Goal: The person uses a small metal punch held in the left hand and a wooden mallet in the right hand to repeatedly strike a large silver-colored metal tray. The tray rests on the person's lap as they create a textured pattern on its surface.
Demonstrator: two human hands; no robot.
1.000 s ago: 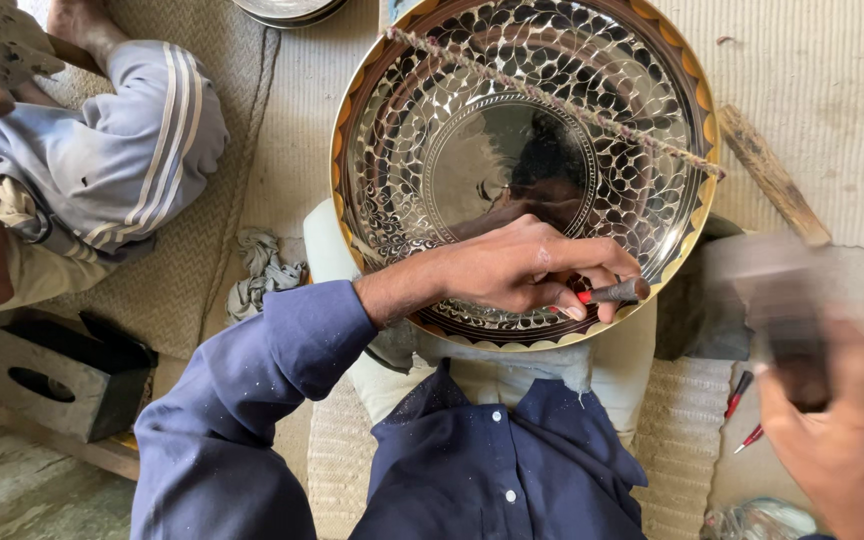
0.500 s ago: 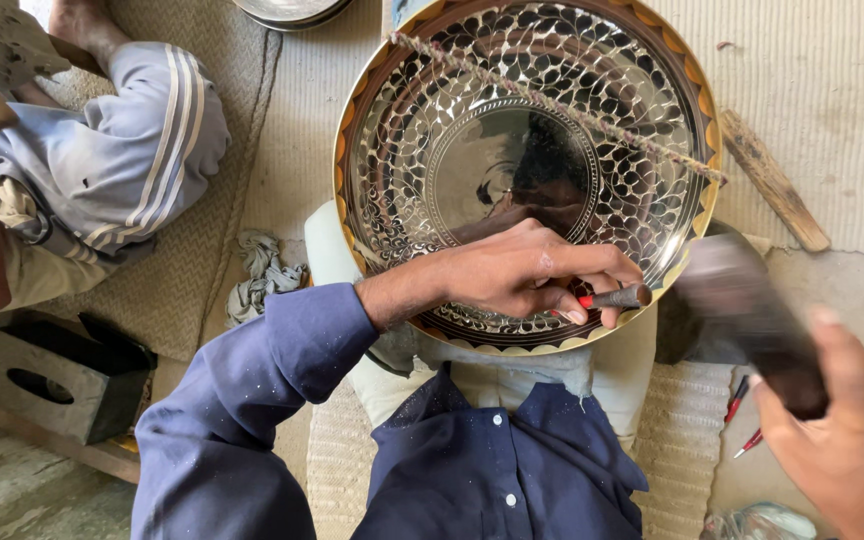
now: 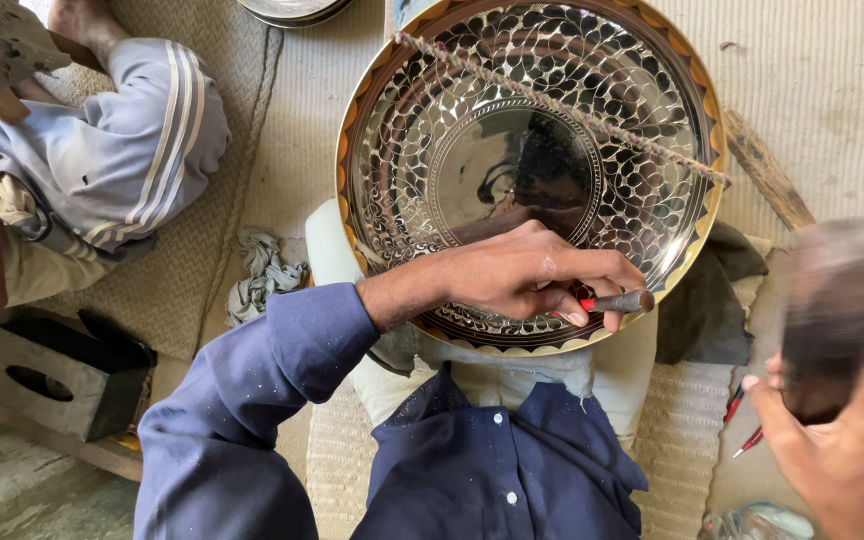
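A large round engraved metal tray [image 3: 452,110] with a shiny centre and a scalloped gold rim rests on my lap. My left hand [image 3: 522,275] lies on its near edge and grips a short dark chisel [image 3: 617,301] with a red band, its tip against the rim. My right hand [image 3: 837,450] is raised at the lower right and holds a dark mallet [image 3: 832,320], blurred with motion, apart from the chisel. A thin twisted cord [image 3: 562,105] runs across the tray's upper part.
Another person sits at the upper left; only a light striped trouser leg [image 3: 122,150] shows. A dark hollow block [image 3: 52,375] and a grey rag [image 3: 262,270] lie to the left. A wooden stick [image 3: 767,180] and red-tipped tools [image 3: 742,420] are at the right, on woven mats.
My right hand with the mallet has swung in toward the chisel and back out to the right. My left hand has kept the chisel at the same spot on the rim.
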